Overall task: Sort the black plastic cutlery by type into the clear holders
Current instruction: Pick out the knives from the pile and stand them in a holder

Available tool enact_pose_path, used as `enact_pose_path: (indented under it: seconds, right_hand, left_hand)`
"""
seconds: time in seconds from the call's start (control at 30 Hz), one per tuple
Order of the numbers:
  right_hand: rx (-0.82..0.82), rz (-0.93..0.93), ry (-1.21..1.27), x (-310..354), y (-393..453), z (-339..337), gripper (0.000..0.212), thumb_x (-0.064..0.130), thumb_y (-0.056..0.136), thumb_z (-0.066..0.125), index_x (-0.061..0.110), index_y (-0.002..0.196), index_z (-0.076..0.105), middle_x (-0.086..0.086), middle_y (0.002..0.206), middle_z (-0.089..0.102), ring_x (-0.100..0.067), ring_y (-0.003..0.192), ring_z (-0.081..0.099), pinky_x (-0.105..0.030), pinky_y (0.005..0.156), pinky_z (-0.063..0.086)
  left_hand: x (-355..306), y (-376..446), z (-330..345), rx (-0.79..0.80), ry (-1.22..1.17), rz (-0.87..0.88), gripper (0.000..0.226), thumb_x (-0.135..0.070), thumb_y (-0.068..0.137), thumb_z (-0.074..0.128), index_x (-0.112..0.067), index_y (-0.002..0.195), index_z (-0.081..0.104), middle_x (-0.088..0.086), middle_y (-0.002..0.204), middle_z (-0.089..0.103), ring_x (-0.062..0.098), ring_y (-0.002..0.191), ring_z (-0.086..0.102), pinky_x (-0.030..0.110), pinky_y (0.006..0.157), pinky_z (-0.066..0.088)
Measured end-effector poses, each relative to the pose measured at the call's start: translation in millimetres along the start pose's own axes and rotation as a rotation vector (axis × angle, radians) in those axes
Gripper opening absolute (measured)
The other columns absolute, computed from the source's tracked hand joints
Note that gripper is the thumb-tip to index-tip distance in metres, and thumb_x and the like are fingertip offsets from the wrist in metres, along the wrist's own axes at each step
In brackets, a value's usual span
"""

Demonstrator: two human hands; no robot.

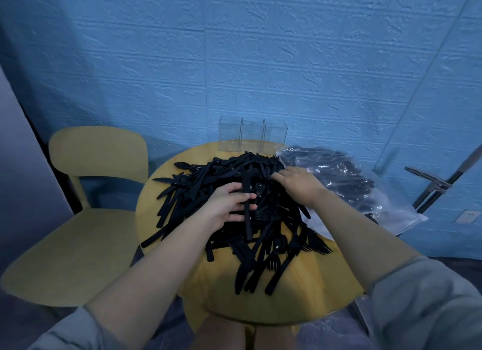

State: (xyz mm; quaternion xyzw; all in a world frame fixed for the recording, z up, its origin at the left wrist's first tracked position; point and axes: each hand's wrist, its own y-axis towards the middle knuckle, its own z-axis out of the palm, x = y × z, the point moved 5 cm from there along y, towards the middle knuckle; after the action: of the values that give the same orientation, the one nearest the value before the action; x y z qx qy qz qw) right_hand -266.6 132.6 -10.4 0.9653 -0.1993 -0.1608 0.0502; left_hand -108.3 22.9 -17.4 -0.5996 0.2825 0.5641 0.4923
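left hand (pixel 229 203) grip clamped on knife (pixel 246 206) | right hand (pixel 297 184) fingers apparently relaxed on pile (pixel 208 182)

Both your forearms reach forward, bare below pushed-up grey sleeves. Your left hand (pixel 229 206) lies palm-up, fingers curled in a grip. Your right hand (pixel 297 184) is palm-down, fingers bent at the tips.
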Motion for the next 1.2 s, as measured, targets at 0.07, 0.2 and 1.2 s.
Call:
enact_pose_path:
  seconds: [0.07,0.2,1.2]
  right_hand:
    - [0.057,0.008,-0.042,-1,6,5,0.048,0.003,0.094,0.044,0.016,0.139,0.04,-0.004,0.132,0.048,-0.024,0.122,0.042,-0.034,0.101,0.035]
    - [0.08,0.053,-0.074,-6,14,10,0.036,0.002,0.092,0.048,0.013,0.125,0.057,-0.006,0.121,0.056,-0.024,0.113,0.05,-0.036,0.092,0.043]
    - [-0.021,0.443,1.382,53,-32,-81,0.015,0.003,0.085,0.067,0.015,0.085,0.058,-0.003,0.07,0.062,-0.008,0.061,0.06,-0.019,0.064,0.048]
  left_hand:
    - [1,1,-1,0.003,0.006,-0.001,0.023,-0.006,0.095,0.054,-0.015,0.115,0.057,0.001,0.101,0.069,0.013,0.079,0.069,0.026,0.053,0.055]
    - [2,4,-2,0.014,0.015,-0.005,0.021,-0.006,0.095,0.053,-0.017,0.112,0.058,0.001,0.101,0.069,0.013,0.081,0.069,0.026,0.055,0.055]
    - [-2,-36,12,0.149,-0.041,0.107,0.022,-0.013,0.099,0.046,-0.024,0.113,0.059,0.0,0.098,0.072,0.014,0.083,0.071,0.026,0.066,0.056]
